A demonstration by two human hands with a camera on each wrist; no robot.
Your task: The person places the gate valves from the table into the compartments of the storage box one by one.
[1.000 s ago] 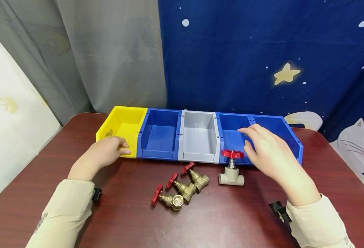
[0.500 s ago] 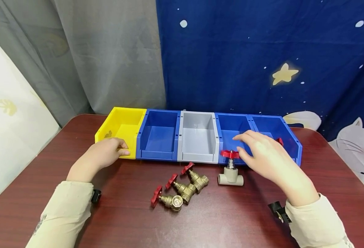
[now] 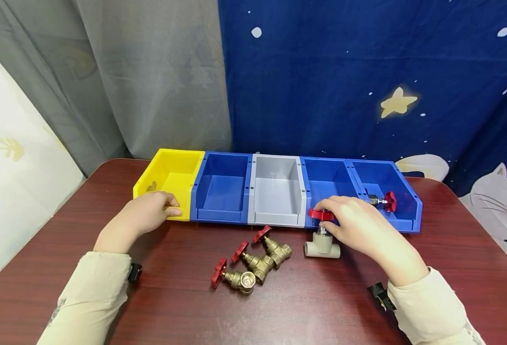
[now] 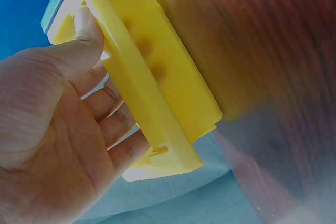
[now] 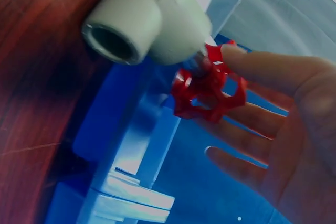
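My left hand (image 3: 147, 211) grips the front edge of the yellow bin (image 3: 178, 182) at the row's left end. In the left wrist view, the thumb hooks over the yellow bin's lip (image 4: 142, 82), with the other fingers on the far side. My right hand (image 3: 357, 220) pinches the red handwheel (image 3: 321, 215) of a beige plastic stop valve (image 3: 322, 245), which stands upright on the table. Thumb and fingers lie on either side of that wheel (image 5: 210, 90) in the right wrist view. Several brass valves with red handwheels, one of them here (image 3: 258, 264), lie left of it.
Right of the yellow bin stand a blue bin (image 3: 223, 191), a grey bin (image 3: 276, 194) and two more blue bins. A valve with a red wheel (image 3: 390, 201) lies in the rightmost blue bin (image 3: 404, 223). Curtains hang behind the brown table (image 3: 184, 311).
My right hand has come down and left from above the blue bins onto the beige valve's red wheel, uncovering the valve in the rightmost bin. The left hand stays on the yellow bin.
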